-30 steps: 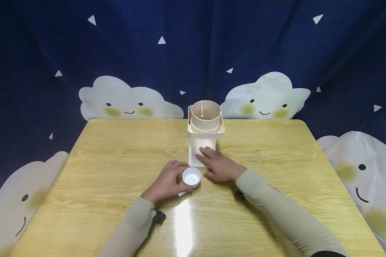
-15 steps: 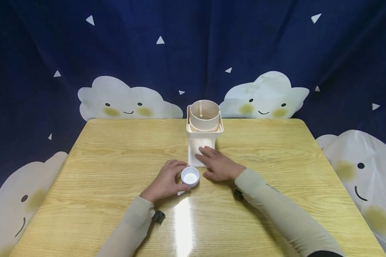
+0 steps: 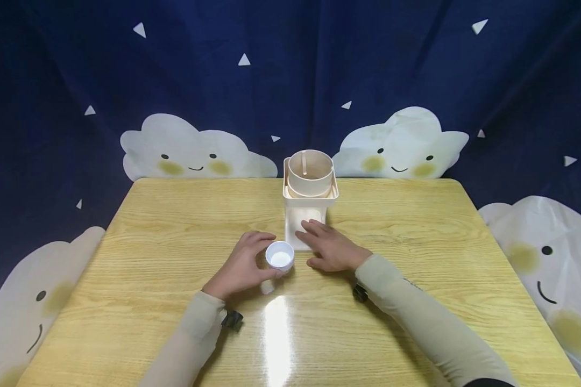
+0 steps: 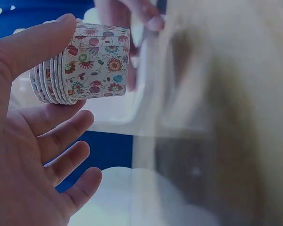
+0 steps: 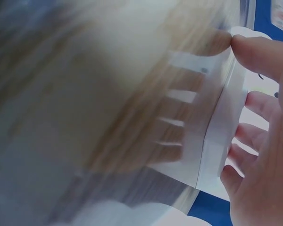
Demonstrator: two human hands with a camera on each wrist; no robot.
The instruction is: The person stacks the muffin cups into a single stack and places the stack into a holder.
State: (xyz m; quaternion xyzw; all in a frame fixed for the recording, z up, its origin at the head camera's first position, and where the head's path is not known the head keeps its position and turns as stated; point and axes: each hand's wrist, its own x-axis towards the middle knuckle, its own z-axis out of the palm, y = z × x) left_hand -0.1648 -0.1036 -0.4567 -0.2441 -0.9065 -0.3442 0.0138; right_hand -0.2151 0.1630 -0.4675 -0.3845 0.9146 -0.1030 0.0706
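Note:
My left hand (image 3: 242, 266) pinches a small stack of paper cups (image 3: 280, 256) between thumb and index finger. In the left wrist view the cups (image 4: 101, 61) are white with a colourful flower print, and several rims are nested together; the other fingers hang loosely apart. From above, the white inside of the top cup shows. My right hand (image 3: 336, 250) lies with fingers spread on the base of a cream plastic stand (image 3: 294, 236). Its fingertips touch the base, as the right wrist view also shows. A cream cylinder (image 3: 310, 185) sits in the stand's square top.
The stand is at the far middle edge of a wooden table (image 3: 198, 215). Behind the table hangs a dark blue curtain (image 3: 290, 70) with clouds and triangles. A bright light reflection (image 3: 277, 338) falls on the near tabletop.
My left hand has shifted up and slightly left with the paper cups, and a pale reflection now shows beneath them. The right hand and the stand have stayed in place.

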